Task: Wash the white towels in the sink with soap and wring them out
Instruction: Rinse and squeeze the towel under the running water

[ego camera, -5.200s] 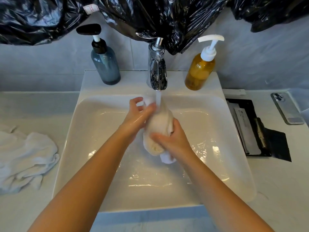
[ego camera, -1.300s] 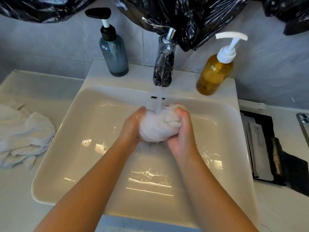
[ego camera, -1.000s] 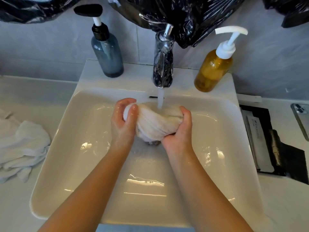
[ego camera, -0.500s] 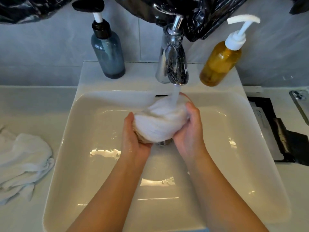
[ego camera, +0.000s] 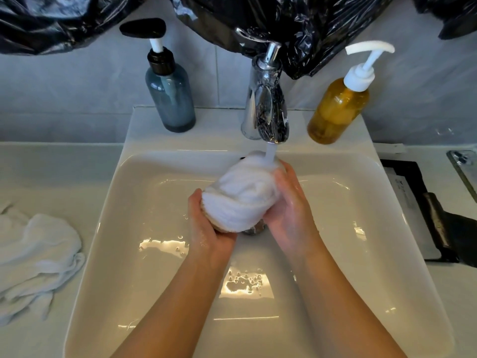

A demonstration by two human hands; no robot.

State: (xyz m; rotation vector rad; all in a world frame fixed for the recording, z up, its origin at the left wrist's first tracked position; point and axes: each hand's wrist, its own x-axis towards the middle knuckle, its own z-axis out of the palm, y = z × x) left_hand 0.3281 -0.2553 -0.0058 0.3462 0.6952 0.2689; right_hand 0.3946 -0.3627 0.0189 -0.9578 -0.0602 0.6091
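A bunched white towel (ego camera: 241, 200) is held over the middle of the sink (ego camera: 144, 288), directly under the faucet (ego camera: 268, 109). A stream of water (ego camera: 270, 154) falls from the spout onto the towel's far top edge. The left hand (ego camera: 206, 232) grips the towel from below and from the left, its fingers curled under the wad and mostly hidden by it. The right hand (ego camera: 290, 210) clasps the towel's right side, palm pressed against the cloth and fingers wrapped round its far end. Both hands look wet. The drain (ego camera: 254, 229) shows just beneath the towel, between the two wrists, and drops and shiny patches of water lie on the sink floor nearer the person.

On the far ledge of the sink a blue-grey pump bottle (ego camera: 170, 99) stands left of the faucet, and an amber pump bottle (ego camera: 336, 109) with a white pump stands to its right. More white towels (ego camera: 36, 257) lie crumpled on the desk (ego camera: 51, 171) left of the sink. On the right side sits a black tray (ego camera: 423, 202), with a phone (ego camera: 464, 171) at the frame's edge. Black plastic sheeting (ego camera: 296, 24) hangs along the wall above.
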